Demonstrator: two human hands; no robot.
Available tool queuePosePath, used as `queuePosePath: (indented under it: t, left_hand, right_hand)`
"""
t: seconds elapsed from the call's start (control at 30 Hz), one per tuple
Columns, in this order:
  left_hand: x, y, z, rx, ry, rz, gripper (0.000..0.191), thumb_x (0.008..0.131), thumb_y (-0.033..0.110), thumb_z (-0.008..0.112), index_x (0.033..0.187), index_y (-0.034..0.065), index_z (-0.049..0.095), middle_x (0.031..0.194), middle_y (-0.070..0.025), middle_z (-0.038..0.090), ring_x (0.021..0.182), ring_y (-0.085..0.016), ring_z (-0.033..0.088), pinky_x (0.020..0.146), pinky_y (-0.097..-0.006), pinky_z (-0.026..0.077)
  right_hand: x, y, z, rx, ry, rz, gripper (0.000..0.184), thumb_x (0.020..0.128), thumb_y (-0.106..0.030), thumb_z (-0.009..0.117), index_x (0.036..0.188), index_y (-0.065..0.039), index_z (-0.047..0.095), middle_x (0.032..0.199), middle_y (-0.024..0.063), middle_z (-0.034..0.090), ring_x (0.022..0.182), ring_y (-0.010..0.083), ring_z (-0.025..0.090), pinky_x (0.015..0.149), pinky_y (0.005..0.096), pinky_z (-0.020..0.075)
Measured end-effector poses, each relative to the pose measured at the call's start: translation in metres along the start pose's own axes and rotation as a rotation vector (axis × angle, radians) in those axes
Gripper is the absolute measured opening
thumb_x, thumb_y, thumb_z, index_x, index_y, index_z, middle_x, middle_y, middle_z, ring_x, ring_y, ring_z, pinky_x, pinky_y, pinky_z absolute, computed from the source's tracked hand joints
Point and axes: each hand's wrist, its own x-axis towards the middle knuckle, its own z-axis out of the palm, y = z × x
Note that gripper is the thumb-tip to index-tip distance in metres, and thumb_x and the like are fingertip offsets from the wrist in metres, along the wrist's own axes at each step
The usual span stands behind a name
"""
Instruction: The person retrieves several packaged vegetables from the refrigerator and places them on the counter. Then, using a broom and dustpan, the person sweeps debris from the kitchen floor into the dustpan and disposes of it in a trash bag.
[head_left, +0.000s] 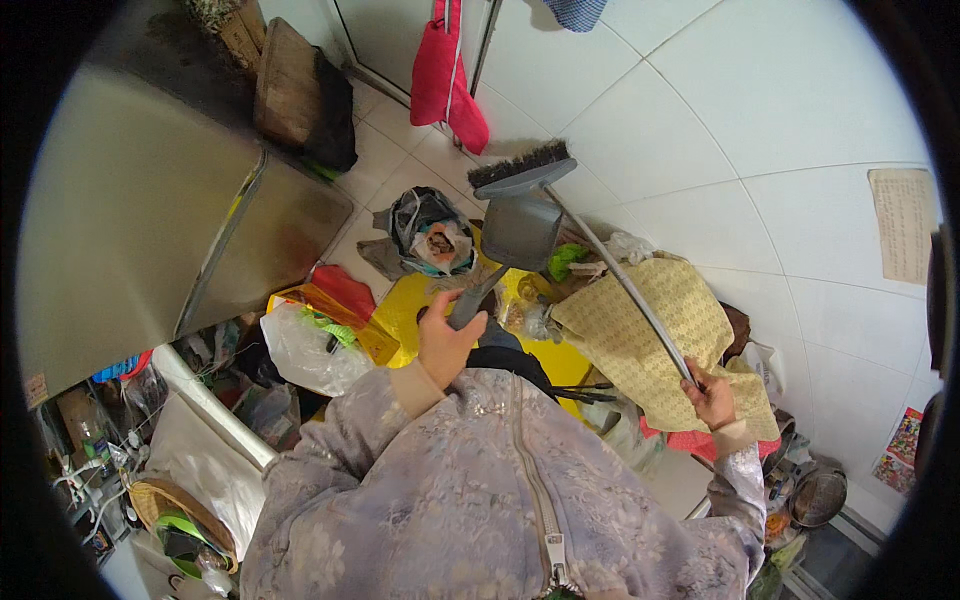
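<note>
My left hand (448, 337) holds the short handle of a grey dustpan (522, 231), its pan pointing away from me. In my right hand (709, 397) is the end of the long metal handle of a broom (622, 281). The broom's grey head with dark bristles (521, 166) is raised just beyond the dustpan, bristles facing away from me. Left of the pan stands a dark bag (421, 214) lined with plastic, with crumpled tissue and waste inside. Whether the broom head touches the pan's edge I cannot tell.
A large fridge-like metallic cabinet (142, 202) stands at left. Below it hangs a white plastic bag (315, 352). Patterned yellow cloth (645, 330) covers something at right, against the tiled wall (675, 127). Pale floor tiles (397, 124) run towards a door with red fabric (442, 75) hanging by it.
</note>
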Motion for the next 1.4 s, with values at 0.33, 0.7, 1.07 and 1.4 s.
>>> queuePosePath:
  t: [0.33,0.7,1.07,1.4]
  left_hand:
    - [0.078,-0.104,0.109,-0.159,-0.114,-0.203,0.044,0.077,0.021,0.061,0.115,0.0039,0.046,0.089,-0.0103,0.056,0.069,-0.018,0.053,0.061,-0.0320,0.043]
    - [0.124,-0.223,0.226,-0.580,-0.207,-0.769,0.043,0.079,0.013,0.061,0.117,0.0096,0.041,0.095,-0.0109,0.057,0.073,-0.023,0.058,0.063,-0.0347,0.045]
    - [0.140,-0.221,0.270,-0.791,-0.068,-1.152,0.054,0.072,0.053,0.059,0.093,0.0044,0.049,0.077,-0.0107,0.053,0.068,-0.025,0.055,0.060,-0.0402,0.046]
    - [0.136,-0.241,0.305,-0.926,0.013,-1.136,0.048,0.070,0.053,0.063,0.086,0.0092,0.051,0.083,-0.0067,0.050,0.072,-0.022,0.050,0.064,-0.0401,0.042]
  right_hand:
    - [0.046,-0.022,0.041,0.692,-0.379,0.583,0.040,0.086,-0.012,0.049,0.124,-0.002,0.041,0.054,-0.0002,0.047,0.037,0.0073,0.041,0.036,0.0223,0.0339]
    - [0.170,-0.017,0.066,0.809,-0.545,0.683,0.027,0.086,-0.014,0.046,0.108,0.001,0.049,0.056,0.0010,0.046,0.039,0.0078,0.042,0.037,0.0218,0.0356]
    - [0.212,-0.019,0.090,0.649,-0.698,0.543,0.016,0.084,-0.012,0.046,0.086,0.002,0.053,0.055,0.0025,0.047,0.039,0.0090,0.044,0.038,0.0241,0.0386]
    - [0.222,-0.014,0.082,0.644,-0.715,0.615,0.017,0.085,-0.013,0.045,0.082,0.002,0.052,0.056,0.0033,0.048,0.039,0.0103,0.044,0.038,0.0243,0.0386]
